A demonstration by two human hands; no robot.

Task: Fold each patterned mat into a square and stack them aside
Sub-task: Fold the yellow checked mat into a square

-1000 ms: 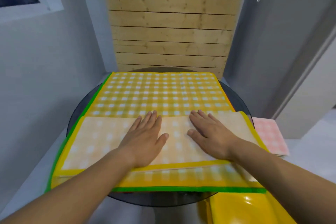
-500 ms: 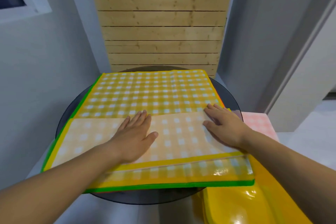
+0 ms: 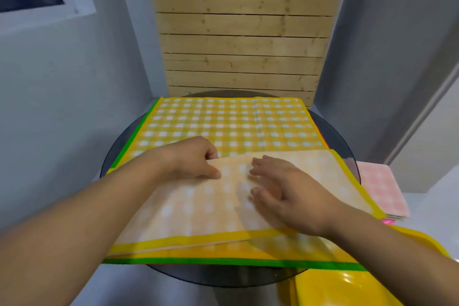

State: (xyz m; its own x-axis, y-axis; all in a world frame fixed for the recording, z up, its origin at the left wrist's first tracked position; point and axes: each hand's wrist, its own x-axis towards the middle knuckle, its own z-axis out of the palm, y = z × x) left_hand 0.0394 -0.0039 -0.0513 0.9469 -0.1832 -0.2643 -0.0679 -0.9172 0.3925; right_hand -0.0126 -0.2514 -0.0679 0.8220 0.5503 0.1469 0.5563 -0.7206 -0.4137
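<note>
A yellow checked mat (image 3: 231,124) with a yellow border lies on the round dark glass table (image 3: 345,141). Its near part is folded over, showing the pale orange underside (image 3: 206,208). Under it lies another mat with a green edge (image 3: 223,261). My left hand (image 3: 191,159) pinches the far fold edge of the flap, fingers curled under it. My right hand (image 3: 280,194) hovers or rests on the flap just to the right, fingers loosely spread. A folded pink checked mat (image 3: 380,189) lies to the right of the table.
A yellow glossy chair or seat (image 3: 347,288) stands at the lower right, under my right forearm. A wooden slat panel (image 3: 238,32) rises behind the table, with grey walls on both sides and a window at the upper left.
My left hand has gone from lying flat on the flap to pinching its far edge. My right hand has slid left toward the middle and loosened. The flap's left part has lifted.
</note>
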